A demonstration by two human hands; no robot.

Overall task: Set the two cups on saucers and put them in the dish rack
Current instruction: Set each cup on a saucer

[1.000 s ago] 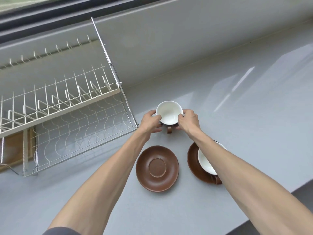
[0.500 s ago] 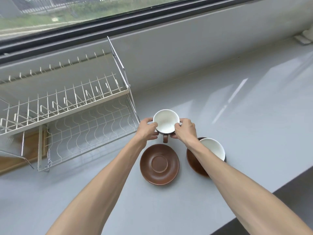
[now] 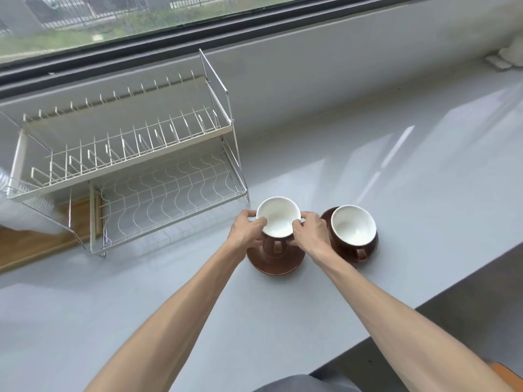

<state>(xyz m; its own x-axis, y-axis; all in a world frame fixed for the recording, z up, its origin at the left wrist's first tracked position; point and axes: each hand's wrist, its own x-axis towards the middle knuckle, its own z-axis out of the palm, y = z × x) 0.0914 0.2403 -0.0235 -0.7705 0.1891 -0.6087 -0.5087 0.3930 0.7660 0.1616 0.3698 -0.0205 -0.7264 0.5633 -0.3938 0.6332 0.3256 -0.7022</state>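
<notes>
Both hands are closed round one cup (image 3: 278, 217): the left hand (image 3: 246, 230) grips its left side with fingers curled at the rim, and the right hand (image 3: 309, 232) pinches the right side the same way. A second ago this cup was held over the bare worktop behind the empty saucer (image 3: 276, 260); now it is over that saucer, handle toward the person, and whether its foot already touches the saucer cannot be told because the hands hide the base. That would leave the first half of the task nearly done, since the second cup (image 3: 353, 225) already sits on its own saucer (image 3: 328, 219) just to the right, handle also toward the person. Neither pair is in the dish rack (image 3: 169, 190) yet; its wire lower shelf stands open just to the left of the hands, with a slotted upper tier above it and a wooden board (image 3: 36, 244) under its left end. The worktop (image 3: 368, 154) is pale grey and glossy, carrying window reflections. A dark-framed window (image 3: 198, 32) runs along the back, with grass and a fence outside.
</notes>
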